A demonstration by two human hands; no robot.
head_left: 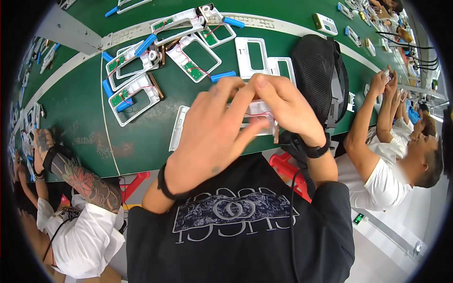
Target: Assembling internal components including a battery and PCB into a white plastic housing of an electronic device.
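Both my hands meet above the table in the middle, in front of my chest. My left hand (205, 129) has its fingers bent toward the right fingertips, and its thumb reaches across to the right. My right hand (290, 106) has thumb and fingers drawn together against the left fingers. Anything pinched between them is hidden. Just beneath is a white plastic housing frame (257, 107) with red wires, mostly covered by my hands. A copper-coloured strip (276, 132) stands at its right end. Left of my left hand lies another white frame (177, 132), partly covered.
Several white frames (134, 101) with green circuit boards and blue cylindrical cells (223, 76) lie at the back left. Two plain white frames (244, 59) lie behind my hands. A black mesh bag (315, 78) stands at the right. Co-workers sit on both sides, near red stools (290, 172).
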